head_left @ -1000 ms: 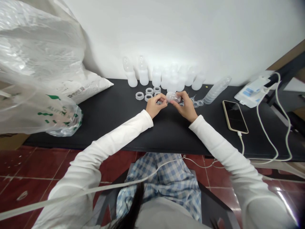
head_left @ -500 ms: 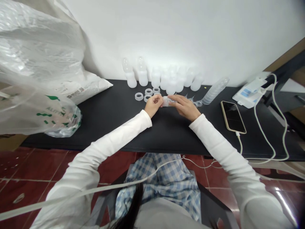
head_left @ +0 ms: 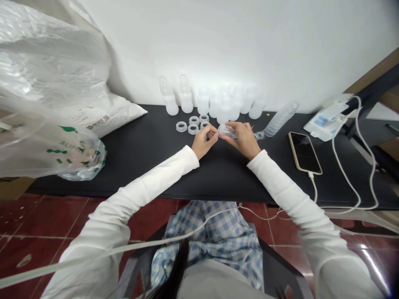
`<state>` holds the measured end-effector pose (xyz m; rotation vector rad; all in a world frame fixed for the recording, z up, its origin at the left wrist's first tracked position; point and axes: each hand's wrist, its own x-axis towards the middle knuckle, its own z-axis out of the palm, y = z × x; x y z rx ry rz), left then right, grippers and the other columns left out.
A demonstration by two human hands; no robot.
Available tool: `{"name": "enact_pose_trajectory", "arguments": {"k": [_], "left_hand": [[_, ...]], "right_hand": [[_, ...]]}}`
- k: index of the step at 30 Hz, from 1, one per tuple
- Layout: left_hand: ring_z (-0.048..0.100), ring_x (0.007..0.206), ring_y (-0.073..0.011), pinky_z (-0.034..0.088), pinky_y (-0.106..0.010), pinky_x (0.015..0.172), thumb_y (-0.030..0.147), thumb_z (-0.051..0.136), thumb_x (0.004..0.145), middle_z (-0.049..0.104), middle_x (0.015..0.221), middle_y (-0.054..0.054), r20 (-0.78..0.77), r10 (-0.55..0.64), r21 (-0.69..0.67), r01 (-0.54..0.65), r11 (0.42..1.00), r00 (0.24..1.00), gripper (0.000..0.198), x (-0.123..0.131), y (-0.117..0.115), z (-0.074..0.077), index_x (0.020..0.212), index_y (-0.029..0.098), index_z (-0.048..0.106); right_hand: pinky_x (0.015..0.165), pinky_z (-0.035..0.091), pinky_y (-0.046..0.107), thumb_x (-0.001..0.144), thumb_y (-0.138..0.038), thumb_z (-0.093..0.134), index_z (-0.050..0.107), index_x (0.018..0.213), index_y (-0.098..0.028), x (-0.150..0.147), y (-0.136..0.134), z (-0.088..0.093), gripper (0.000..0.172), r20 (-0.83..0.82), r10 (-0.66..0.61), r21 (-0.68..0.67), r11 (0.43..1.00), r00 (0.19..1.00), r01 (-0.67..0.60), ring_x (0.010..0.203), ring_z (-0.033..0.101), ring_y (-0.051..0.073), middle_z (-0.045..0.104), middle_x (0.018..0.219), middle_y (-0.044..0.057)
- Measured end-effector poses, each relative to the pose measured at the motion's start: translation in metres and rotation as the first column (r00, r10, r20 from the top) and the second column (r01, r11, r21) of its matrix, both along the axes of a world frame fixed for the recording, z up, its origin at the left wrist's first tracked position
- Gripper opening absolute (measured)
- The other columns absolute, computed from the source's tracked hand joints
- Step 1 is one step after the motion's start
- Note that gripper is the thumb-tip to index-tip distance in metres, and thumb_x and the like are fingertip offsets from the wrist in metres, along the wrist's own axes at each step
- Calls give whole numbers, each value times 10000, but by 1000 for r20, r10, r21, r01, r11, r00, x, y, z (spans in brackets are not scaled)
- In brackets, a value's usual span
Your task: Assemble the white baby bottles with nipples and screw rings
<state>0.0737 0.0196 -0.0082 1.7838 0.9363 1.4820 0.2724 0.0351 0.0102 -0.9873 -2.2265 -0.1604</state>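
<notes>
My right hand [head_left: 245,139] is closed round a clear bottle cap [head_left: 229,131], a see-through dome lying on its side with a ring-like rim facing left. At that rim, the fingers of my left hand [head_left: 203,142] are pinched together; what is between them is too small to make out. Several translucent collar rings [head_left: 181,126] lie flat just beyond my left hand. Small clear nipples [head_left: 252,126] lie partly hidden behind my right hand. Beside them a stack of nested clear caps [head_left: 282,118] leans to the right.
Along the wall stand several frosted bottles [head_left: 203,101]; two at the left, including one capped bottle [head_left: 186,94], wear clear domes. Plastic bags [head_left: 77,145] crowd the table's left side. At right are a phone [head_left: 304,153], a power strip [head_left: 326,120] and a trailing white cable [head_left: 339,160].
My right hand has turned and shifted its fingers, so more of the clear bottle cap shows. My left hand has moved slightly right, its fingers now at the cap's rim.
</notes>
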Motion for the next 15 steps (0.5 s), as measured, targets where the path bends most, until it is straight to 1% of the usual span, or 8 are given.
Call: {"name": "enact_pose_trajectory", "arguments": {"k": [2,5,8,9,12,15], "left_hand": [[521,660,-92,444,-229,640,400,624,913,581,726,25,59,2,-55,1,998,998,256,1,3,-1,766,202,555],[458,609,-86,415,-238,606,586,618,907,504,664,37,145,7,-104,8,995,989,429,1,5,-2,735,205,518],[410,568,-84,387,-244,557,732,599,856,433,617,46,188,-2,-120,25,993,982,558,1,6,0,697,211,475],[402,556,-83,382,-246,544,763,591,840,413,606,48,196,-2,-126,27,992,981,585,0,5,1,688,213,463],[395,533,-82,369,-249,507,808,570,820,382,593,51,208,22,-150,10,989,978,620,1,4,1,679,218,440],[368,511,-80,330,-251,467,830,551,813,350,586,54,229,80,-187,-37,982,970,635,1,4,-1,679,224,416]], "right_hand": [[827,462,420,967,-589,555,577,1218,-199,-1,1,0,464,-4,17,61,998,1000,-17,892,660,258,726,1053,119],[824,472,412,977,-556,555,604,1127,-235,0,-1,4,358,97,75,120,989,992,-86,977,665,259,738,1136,114],[880,474,417,1025,-409,522,629,1090,-293,1,-8,13,171,204,106,88,988,973,-126,1091,649,241,701,1324,79],[902,473,419,1041,-344,493,634,1080,-314,0,-10,17,149,221,119,67,988,968,-136,1115,643,227,685,1367,56],[941,476,415,1057,-200,392,635,1032,-353,-2,-17,26,288,242,185,-9,982,953,-188,1134,638,179,680,1391,-17],[953,493,417,1064,-219,362,633,954,-352,-3,-20,31,321,227,227,-95,973,947,-211,1119,646,163,720,1319,-54]]}}
